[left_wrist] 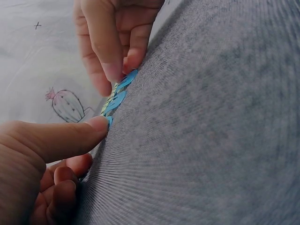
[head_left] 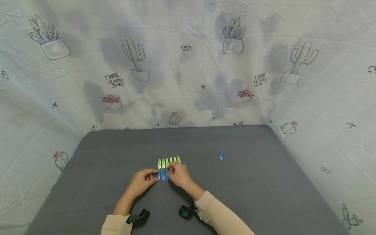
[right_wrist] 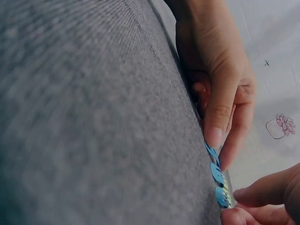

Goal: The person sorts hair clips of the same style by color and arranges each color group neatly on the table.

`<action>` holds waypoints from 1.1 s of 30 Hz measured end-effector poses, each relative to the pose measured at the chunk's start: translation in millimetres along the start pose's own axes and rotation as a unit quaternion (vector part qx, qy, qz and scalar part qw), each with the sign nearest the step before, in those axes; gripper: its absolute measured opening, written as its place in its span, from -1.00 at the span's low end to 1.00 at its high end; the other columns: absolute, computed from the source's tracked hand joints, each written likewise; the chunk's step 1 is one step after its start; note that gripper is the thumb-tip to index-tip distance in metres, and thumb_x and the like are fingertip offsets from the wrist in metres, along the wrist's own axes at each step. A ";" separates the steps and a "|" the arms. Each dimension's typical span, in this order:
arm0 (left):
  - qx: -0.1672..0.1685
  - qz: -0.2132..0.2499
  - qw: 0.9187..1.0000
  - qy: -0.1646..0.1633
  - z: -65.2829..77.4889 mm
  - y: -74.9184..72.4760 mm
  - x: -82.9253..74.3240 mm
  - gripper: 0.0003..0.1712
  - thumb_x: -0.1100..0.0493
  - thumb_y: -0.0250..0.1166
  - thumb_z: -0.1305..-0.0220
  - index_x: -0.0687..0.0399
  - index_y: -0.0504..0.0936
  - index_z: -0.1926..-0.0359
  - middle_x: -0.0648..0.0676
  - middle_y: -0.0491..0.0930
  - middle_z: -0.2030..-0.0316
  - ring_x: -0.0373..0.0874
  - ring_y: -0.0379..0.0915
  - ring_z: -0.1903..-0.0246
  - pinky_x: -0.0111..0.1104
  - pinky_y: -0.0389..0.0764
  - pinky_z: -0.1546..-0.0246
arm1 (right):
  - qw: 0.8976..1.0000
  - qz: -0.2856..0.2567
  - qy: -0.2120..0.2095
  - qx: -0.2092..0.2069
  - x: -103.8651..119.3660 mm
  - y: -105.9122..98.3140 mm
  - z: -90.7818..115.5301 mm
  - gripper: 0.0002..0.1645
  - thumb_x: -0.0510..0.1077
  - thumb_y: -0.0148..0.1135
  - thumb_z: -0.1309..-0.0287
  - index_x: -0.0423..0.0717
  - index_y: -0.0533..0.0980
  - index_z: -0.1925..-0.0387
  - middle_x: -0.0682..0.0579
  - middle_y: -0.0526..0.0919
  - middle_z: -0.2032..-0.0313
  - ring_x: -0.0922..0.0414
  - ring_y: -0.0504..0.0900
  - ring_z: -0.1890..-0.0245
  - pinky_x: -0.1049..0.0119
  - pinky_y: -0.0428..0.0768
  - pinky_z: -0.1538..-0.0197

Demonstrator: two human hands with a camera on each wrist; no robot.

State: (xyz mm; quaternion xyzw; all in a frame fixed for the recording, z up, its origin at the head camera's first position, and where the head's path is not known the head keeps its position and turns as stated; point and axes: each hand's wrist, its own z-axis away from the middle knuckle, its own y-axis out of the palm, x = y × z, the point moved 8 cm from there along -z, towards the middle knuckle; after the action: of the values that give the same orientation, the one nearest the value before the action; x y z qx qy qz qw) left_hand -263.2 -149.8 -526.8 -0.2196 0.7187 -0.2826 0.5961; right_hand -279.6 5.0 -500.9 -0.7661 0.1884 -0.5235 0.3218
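Three blue snap hair clips stand side by side in a short row on the grey table. My left hand (head_left: 139, 183) has its thumb and forefinger at the two ends of the leftmost blue clip (head_left: 158, 176). The middle blue clip (head_left: 163, 175) lies untouched between the hands. At the right end of the row, my right hand (head_left: 180, 175) pinches another blue clip (head_left: 167, 174), partly covered by its fingers. Just behind runs a row of several yellow-green hair clips (head_left: 163, 163), its right part partly hidden by the right hand.
One more blue hair clip (head_left: 221, 155) lies apart on the right of the grey table (head_left: 249, 195). A white cloth (head_left: 188, 65) printed with cacti hangs around the table's back and sides. Dark wrist devices sit at both sleeve cuffs.
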 end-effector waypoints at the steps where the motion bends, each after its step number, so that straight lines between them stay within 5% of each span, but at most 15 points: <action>1: 0.001 0.000 1.000 -0.002 -0.1 0.5 0.0 -0.71 0.20 0.43 -0.05 0.00 0.72 0.13 -0.09 0.43 0.55 -0.31 0.25 0.62 -0.45 0.32 0.55 | 1.000 -0.005 0.004 0.000 -1.3 -0.7 0.6 -0.83 -0.32 0.28 0.04 -0.20 0.62 0.31 0.10 0.59 0.52 0.33 0.47 0.53 0.48 0.44 0.41; 15: -0.003 -0.011 1.000 0.004 0.6 -1.8 2.0 -0.72 0.17 0.43 -0.05 -0.01 0.72 0.14 -0.09 0.44 0.55 -0.32 0.24 0.61 -0.44 0.31 0.54 | 0.995 -0.094 0.017 0.010 -23.9 -27.3 8.4 -0.69 -0.27 0.26 -0.10 -0.24 0.57 0.08 -0.06 0.65 0.26 0.11 0.64 0.27 0.37 0.56 0.21; 23: 0.002 -0.010 1.000 0.005 -0.6 -0.7 -2.8 -0.71 0.18 0.43 -0.05 -0.01 0.72 0.13 -0.09 0.44 0.55 -0.32 0.23 0.61 -0.44 0.31 0.54 | 0.995 -0.093 0.033 -0.029 -55.6 -80.5 12.1 -0.67 -0.27 0.28 -0.12 -0.24 0.56 0.04 -0.10 0.66 0.16 0.01 0.66 0.17 0.21 0.59 0.11; 33: 0.001 -0.007 1.000 0.008 -0.1 -1.7 -4.3 -0.71 0.18 0.43 -0.05 0.00 0.72 0.13 -0.09 0.43 0.55 -0.33 0.22 0.61 -0.45 0.30 0.53 | 0.983 -0.086 0.106 -0.119 -113.1 -140.7 19.0 -0.65 -0.26 0.29 -0.13 -0.23 0.56 0.02 -0.13 0.66 0.12 -0.03 0.62 0.11 0.09 0.56 0.05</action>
State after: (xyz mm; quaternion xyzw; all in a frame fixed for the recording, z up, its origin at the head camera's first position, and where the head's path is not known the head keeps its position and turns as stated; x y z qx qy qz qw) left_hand -262.5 -148.2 -522.4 -0.2219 0.7220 -0.2890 0.5882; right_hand -311.9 183.0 -485.4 -0.7526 0.2157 -0.6011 0.1601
